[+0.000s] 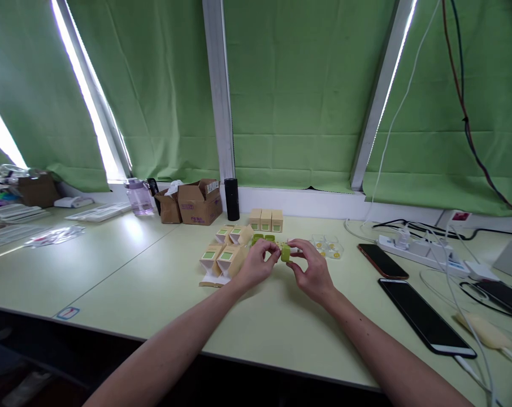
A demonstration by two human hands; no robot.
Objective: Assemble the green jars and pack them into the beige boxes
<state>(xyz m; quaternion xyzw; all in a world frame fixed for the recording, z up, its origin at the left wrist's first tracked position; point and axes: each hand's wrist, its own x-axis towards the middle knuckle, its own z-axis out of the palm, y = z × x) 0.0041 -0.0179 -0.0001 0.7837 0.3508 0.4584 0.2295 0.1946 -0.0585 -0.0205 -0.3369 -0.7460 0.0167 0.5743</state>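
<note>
Between the two hands, above the pale tabletop, hangs a small green rounded block, its material unclear at this size. The right hand grips it lightly, thumb below and fingers above, the gap no wider than the block. The left hand has its thumb and forefinger drawn together just beside it; whether they hold a small part, I cannot tell.

The likeliest mishap is a drop: with so few fingertips on the block, a sideways push from the left hand could roll it loose. A hurried reach could also knock the green pieces just beyond the left hand, or the tan cardboard boxes with green square labels left of it.

The block's long axis seems to stand roughly upright, running from right thumb to fingers; which way its front points is too small to judge.
</note>
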